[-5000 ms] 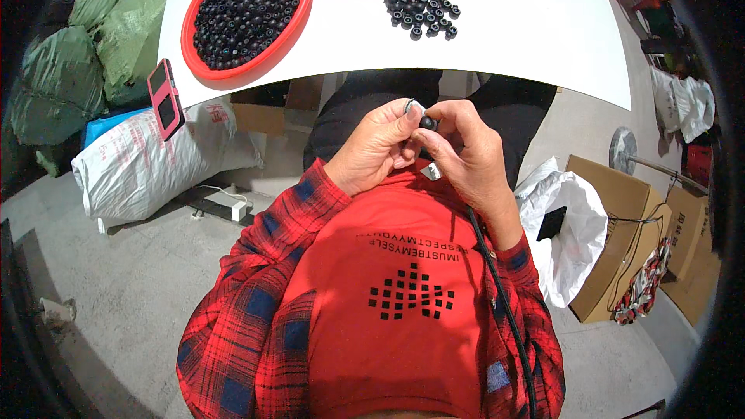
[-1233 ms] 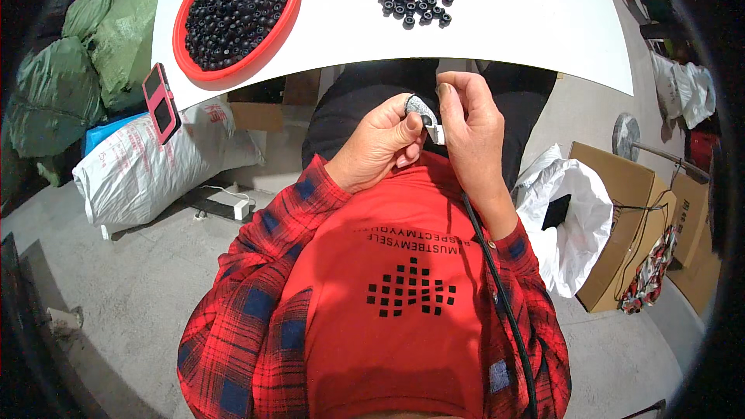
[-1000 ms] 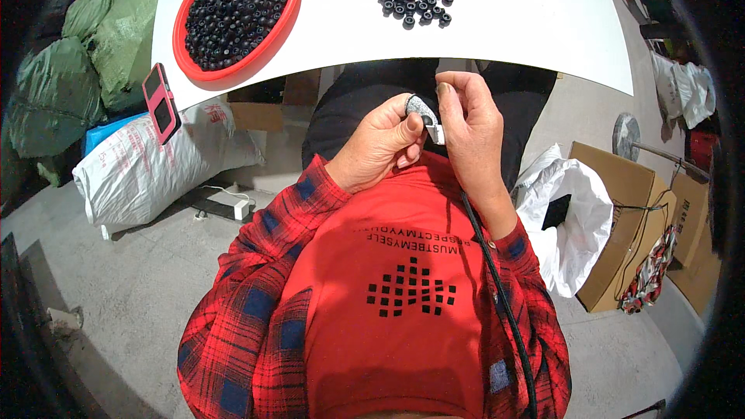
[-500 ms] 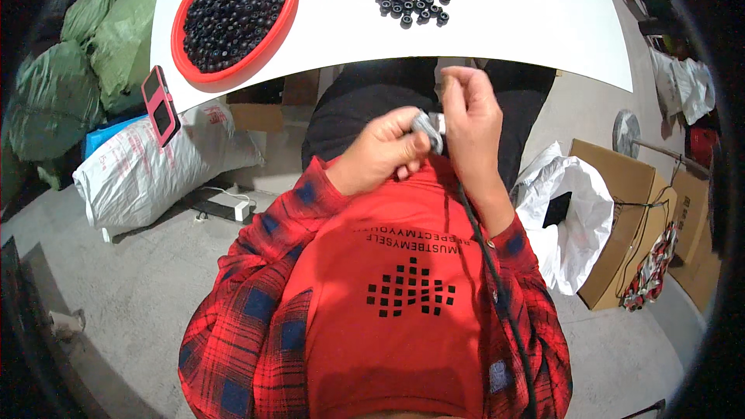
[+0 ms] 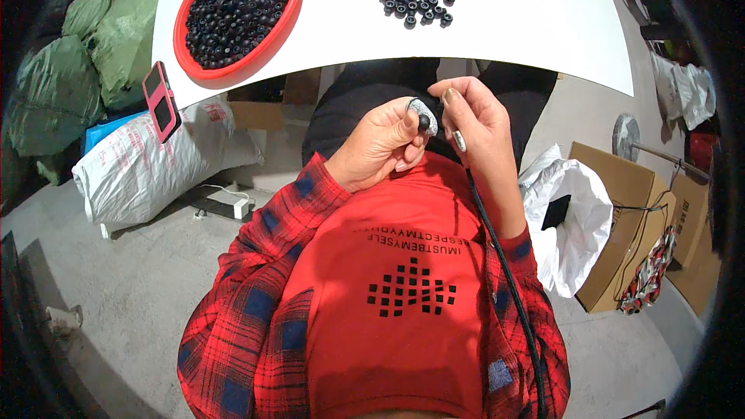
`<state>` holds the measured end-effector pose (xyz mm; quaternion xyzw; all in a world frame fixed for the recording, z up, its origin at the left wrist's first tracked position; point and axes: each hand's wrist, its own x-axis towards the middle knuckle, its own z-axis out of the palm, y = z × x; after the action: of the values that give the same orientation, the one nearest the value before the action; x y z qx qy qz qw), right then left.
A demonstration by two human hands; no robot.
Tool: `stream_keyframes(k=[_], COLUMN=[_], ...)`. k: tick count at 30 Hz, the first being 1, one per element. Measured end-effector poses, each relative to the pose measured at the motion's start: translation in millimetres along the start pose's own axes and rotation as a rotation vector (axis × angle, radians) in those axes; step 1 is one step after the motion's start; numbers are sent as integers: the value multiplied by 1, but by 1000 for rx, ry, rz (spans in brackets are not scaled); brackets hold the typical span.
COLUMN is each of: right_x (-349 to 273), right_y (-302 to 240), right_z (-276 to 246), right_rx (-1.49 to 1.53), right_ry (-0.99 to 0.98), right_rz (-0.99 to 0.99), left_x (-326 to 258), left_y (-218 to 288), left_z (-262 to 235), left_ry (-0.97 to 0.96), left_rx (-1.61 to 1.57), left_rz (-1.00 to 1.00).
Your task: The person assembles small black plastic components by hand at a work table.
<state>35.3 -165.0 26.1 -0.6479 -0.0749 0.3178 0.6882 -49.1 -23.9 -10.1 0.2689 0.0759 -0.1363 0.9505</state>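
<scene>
From the head view, the left hand (image 5: pixel 380 143) now pinches a small black bead (image 5: pixel 424 125) at its fingertips, lifted slightly higher than before. The right hand (image 5: pixel 477 120) closes on a black cord (image 5: pixel 504 264) just beside it (threading looks underway).

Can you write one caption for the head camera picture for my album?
Left hand pinches a small black bead while the right hand holds a black cord, below a red bowl.
</scene>
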Motion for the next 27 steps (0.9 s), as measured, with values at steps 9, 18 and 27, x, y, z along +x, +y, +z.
stream_keyframes(k=[9,18,27], right_x=[-10,-9,-6], right_y=[-8,-4,-1], right_z=[2,0,3], right_rx=[-114,80,38], right_ry=[-168,-186,-157], right_rz=[2,76,60], left_x=[0,1,2], left_y=[-4,-2,-2], left_z=[-4,-6,-12], left_ry=[69,11,-32], left_rx=[-7,-47,-106], left_rz=[0,-31,-27])
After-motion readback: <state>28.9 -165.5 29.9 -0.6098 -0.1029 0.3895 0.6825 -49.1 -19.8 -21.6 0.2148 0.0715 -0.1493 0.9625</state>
